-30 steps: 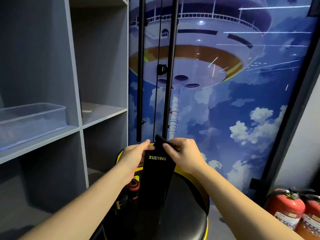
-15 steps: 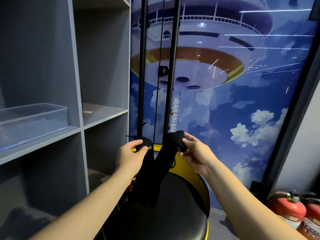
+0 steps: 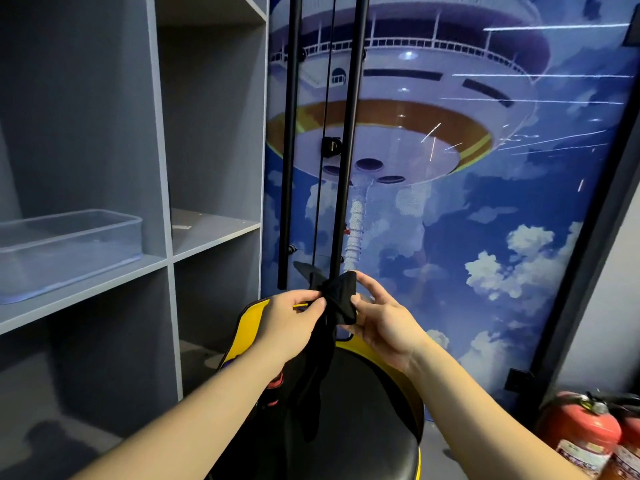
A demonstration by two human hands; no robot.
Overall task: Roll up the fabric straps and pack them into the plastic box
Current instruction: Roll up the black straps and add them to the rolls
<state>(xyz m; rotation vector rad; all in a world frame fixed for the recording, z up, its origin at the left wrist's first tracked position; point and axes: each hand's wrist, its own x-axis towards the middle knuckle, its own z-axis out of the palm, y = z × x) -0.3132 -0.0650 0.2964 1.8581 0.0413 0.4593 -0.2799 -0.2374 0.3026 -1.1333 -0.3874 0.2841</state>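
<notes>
Evidently the black fabric strap (image 3: 341,299) is behaving soft, light and floppy, drooping above the yellow-rimmed stool (image 3: 363,410); the left hand (image 3: 291,318) and right hand (image 3: 382,318) are pinching its bunched top end, the sensible grip; the plastic box (image 3: 69,244) is sitting well left of that stool.

A black fabric strap (image 3: 337,299) looks soft and matt, its woven cloth creased and bunched where both bare hands pinch it. A plastic box (image 3: 69,247) on the shelf is clear and smooth, slightly cloudy, with a faint sheen along its rim. The shelving unit (image 3: 159,133) has a flat, matt grey finish, like painted or laminated board. Two upright poles (image 3: 349,150) are smooth black, with a dull shine. A round stool seat (image 3: 363,427) has a dark, smooth, softly glossy covering with a bright yellow edge. The wall mural (image 3: 485,202) is glossy and catches streaks of reflected light. Red fire extinguishers (image 3: 581,431) have shiny painted bodies.
</notes>
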